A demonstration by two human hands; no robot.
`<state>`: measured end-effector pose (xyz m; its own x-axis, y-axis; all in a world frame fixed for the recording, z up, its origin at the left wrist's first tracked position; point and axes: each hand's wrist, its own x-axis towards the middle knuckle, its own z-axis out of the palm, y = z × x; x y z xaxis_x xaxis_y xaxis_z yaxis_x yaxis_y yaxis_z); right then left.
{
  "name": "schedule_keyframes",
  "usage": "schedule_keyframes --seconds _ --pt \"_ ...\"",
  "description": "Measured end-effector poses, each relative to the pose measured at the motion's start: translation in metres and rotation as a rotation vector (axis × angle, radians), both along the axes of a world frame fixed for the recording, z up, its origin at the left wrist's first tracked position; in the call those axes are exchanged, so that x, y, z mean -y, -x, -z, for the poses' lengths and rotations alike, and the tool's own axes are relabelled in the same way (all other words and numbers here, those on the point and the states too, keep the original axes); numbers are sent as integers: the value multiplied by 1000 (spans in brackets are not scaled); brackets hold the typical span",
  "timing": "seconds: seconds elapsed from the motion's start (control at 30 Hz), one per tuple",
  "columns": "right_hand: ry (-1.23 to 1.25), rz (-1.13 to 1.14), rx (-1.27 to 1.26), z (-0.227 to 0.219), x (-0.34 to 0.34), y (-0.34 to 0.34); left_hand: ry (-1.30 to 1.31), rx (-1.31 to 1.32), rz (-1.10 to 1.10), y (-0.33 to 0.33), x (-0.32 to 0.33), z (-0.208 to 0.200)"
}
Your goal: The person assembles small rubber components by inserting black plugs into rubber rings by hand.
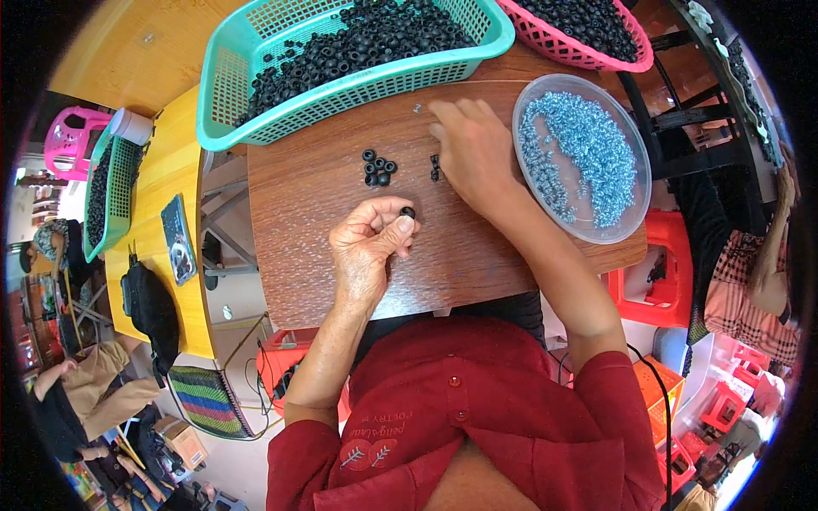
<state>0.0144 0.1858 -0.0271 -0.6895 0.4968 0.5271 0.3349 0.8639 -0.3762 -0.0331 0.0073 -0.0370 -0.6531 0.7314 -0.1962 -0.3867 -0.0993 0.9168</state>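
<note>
My left hand (pixel 372 238) is closed, pinching a small black round cap (pixel 407 212) between thumb and forefinger over the near part of the brown table. My right hand (pixel 475 153) lies palm down to its right, fingers curled toward the tabletop. Its fingertips are hidden, so what they hold, if anything, does not show. Just left of those fingers is a tiny bluish piece (pixel 417 108). A few small black pieces (pixel 434 168) sit beside the right wrist. Several loose black caps (pixel 379 169) form a cluster beyond my left hand.
A turquoise basket (pixel 358 88) of black caps stands at the back, a pink basket (pixel 545 38) of black parts behind right. Beside my right forearm is a clear round tub (pixel 519 162) of tiny blue pieces. A yellow table (pixel 183 294) with a phone (pixel 178 238) adjoins left.
</note>
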Motion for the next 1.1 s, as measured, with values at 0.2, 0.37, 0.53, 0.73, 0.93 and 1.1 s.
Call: schedule_keyframes --seconds 0.2,0.37,0.53,0.73,0.93,1.1 --pt "-183 -6 177 18 -13 43 -9 30 14 1 1 3" --pt "-218 -54 179 21 -17 41 -5 39 23 2 3 2" --pt "95 -151 -6 1 0 15 11 49 19 2 4 3" --pt "749 -224 -42 -20 24 -33 15 8 28 0 5 4" --pt "896 -343 -127 -22 44 -59 -8 -49 17 -8 7 -1" --pt "1117 -370 -150 -25 52 -67 14 -149 5 -17 10 -13"
